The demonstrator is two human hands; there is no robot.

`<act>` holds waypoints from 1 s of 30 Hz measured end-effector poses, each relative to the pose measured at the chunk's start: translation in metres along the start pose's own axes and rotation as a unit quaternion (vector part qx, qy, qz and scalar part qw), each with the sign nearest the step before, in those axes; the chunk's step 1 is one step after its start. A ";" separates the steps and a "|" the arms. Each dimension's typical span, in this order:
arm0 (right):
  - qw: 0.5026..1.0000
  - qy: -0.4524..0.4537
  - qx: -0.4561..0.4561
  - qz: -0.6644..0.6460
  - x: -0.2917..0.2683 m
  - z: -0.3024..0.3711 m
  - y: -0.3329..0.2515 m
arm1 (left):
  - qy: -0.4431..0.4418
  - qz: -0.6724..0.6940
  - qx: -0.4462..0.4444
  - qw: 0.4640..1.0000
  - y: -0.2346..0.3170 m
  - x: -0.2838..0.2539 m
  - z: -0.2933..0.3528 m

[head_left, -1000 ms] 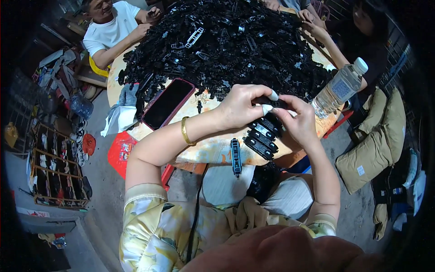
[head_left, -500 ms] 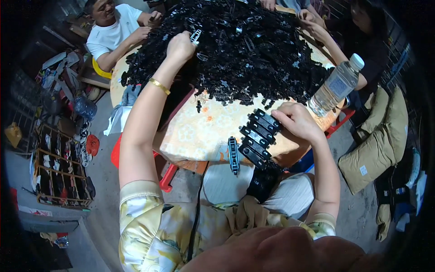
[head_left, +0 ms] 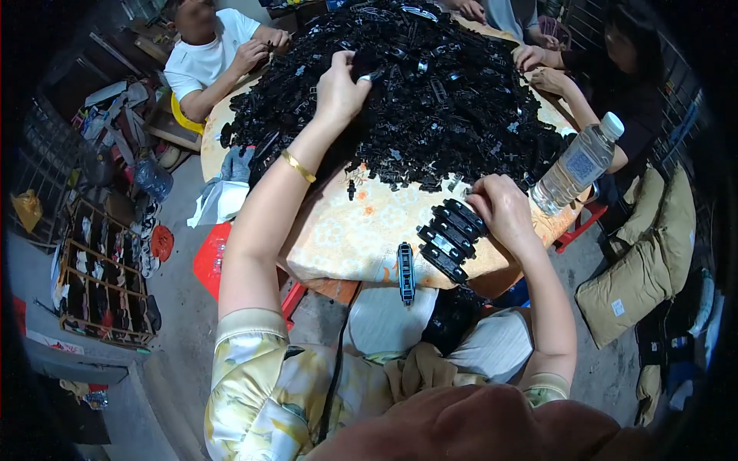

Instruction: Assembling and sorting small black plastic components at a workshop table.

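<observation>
My left hand (head_left: 342, 91) reaches over a large heap of small black plastic parts (head_left: 453, 115). Its thumb and fingers are apart, with no part visible between them. At the table's near right, my right hand (head_left: 507, 211) is bent, its thumb and fingertips drawn together by the upper end of a row of long black plastic pieces (head_left: 444, 244). Whatever those fingertips grip is hidden. The pieces lie side by side, slanting. Left of the row, a single long black piece with blue-lit edges (head_left: 406, 273) lies at the near table edge.
A clear bottle with a pale cap (head_left: 573, 165) stands right of my right hand. A flower-patterned cloth (head_left: 327, 219) covers the table. Co-workers' hands (head_left: 254, 54) work at the heap's far sides. A red stool (head_left: 211, 257) is at left; tan sacks (head_left: 623, 288) at right.
My left hand has shifted right over the heap, and the pale ladder-shaped piece by its fingers no longer shows there. My right hand's fingers have drawn together at the row's upper end.
</observation>
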State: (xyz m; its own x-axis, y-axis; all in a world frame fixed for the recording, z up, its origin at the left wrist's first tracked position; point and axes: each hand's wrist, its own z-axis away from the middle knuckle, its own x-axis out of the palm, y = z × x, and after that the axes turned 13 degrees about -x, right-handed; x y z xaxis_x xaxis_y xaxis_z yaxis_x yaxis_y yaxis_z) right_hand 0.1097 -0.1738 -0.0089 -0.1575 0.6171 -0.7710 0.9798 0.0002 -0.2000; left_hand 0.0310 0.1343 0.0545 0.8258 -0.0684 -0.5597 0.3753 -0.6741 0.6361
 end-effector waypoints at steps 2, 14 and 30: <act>0.999 0.040 0.003 0.009 -0.001 0.000 0.001 | -0.153 0.241 -0.047 0.957 0.021 0.000 0.021; 0.967 0.229 0.045 -0.103 -0.018 -0.007 -0.015 | -0.561 0.509 -0.239 0.608 0.057 0.026 0.139; 0.958 0.233 0.075 -0.147 -0.008 -0.003 -0.022 | -0.539 0.526 -0.210 0.623 0.058 0.021 0.147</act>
State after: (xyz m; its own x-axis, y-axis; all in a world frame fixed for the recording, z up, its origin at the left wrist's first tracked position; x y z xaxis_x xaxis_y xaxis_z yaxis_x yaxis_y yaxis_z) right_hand 0.0900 -0.1766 0.0035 -0.3175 0.8921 -0.3216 0.8675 0.1363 -0.4784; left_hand 0.0082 -0.0144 0.0010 0.0300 -0.9170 0.3977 0.1283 0.3981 0.9083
